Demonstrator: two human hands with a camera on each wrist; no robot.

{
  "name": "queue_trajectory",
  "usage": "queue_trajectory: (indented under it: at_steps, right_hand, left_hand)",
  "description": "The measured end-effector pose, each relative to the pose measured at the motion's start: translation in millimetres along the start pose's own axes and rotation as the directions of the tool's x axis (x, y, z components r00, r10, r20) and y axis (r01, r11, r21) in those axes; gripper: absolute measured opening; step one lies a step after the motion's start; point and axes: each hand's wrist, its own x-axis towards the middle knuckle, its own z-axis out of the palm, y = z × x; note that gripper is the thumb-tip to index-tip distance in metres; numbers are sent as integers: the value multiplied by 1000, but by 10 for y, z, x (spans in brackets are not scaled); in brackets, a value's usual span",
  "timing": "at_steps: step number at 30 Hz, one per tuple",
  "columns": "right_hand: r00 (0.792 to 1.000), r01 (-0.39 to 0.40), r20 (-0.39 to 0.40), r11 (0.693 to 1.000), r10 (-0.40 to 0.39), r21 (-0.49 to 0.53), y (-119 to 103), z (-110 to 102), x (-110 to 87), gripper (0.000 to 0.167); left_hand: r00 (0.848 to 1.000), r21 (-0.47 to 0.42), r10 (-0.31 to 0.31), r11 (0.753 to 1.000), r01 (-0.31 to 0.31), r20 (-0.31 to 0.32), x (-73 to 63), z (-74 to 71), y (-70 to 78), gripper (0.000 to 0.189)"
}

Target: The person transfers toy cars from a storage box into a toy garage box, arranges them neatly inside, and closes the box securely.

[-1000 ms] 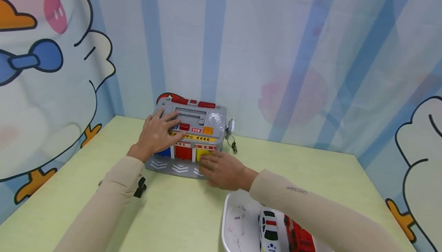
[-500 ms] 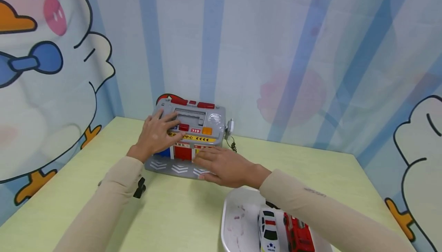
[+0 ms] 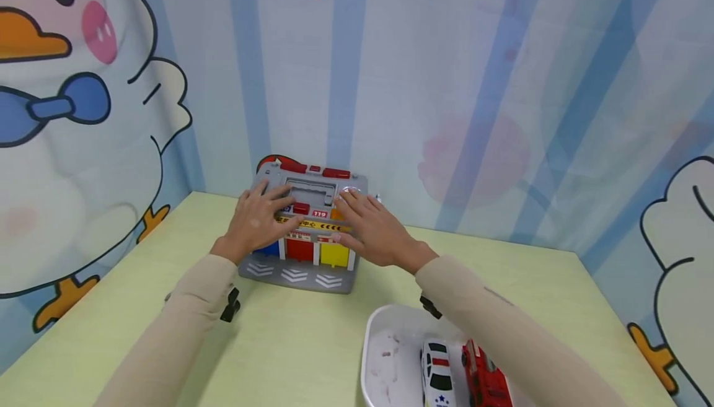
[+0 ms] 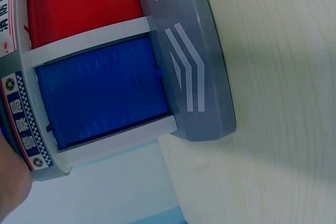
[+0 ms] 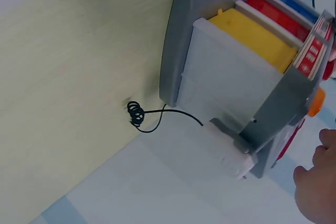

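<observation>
A grey toy rescue station stands upright near the back of the table. Its front has a blue door, a red door and a yellow door, all down. My left hand rests with spread fingers on the left of its sloping top, thumb close to the yellow sign strip. Over the right of the top lies my right hand, fingers straight, overlapping the orange button in the head view. On the station's right side hangs a white handset with a coiled black cord.
A white bin sits at the front right, under my right forearm. It holds a white toy police car and a red toy fire truck. A striped duck-print curtain rises behind the pale table.
My right hand has moved up from in front of the yellow door to the station's top right, so the yellow door shows fully. My left hand has stayed in place.
</observation>
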Motion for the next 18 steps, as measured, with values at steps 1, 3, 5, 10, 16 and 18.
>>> queue_trajectory:
  at_steps: [1,3,5,10,16,18]
  right_hand:
    - [1000,-27,4,1000,27,9,29,22,27,73]
    - [997,-72,18,997,71,24,73,56,77,74]
    - [993,-109,44,994,108,26,106,88,123,75]
    - [984,-143,112,989,140,24,158,157,179,77]
    - [982,-161,103,987,159,6,216,220,184,77]
    - [983,-157,102,988,156,5,221,231,192,78]
  left_hand:
    - [1000,3,-1,1000,1,-2,0,-4,1,59]
    - [1000,8,-4,1000,4,-3,3,-9,-2,59]
    - [1000,12,-5,1000,5,-3,6,-12,-10,59]
    - [1000,-3,-9,1000,9,-8,1,-2,-17,59]
    - [1000,-13,-4,1000,4,-7,8,8,20,59]
    - [1000,-11,-6,1000,6,-4,1,5,16,59]
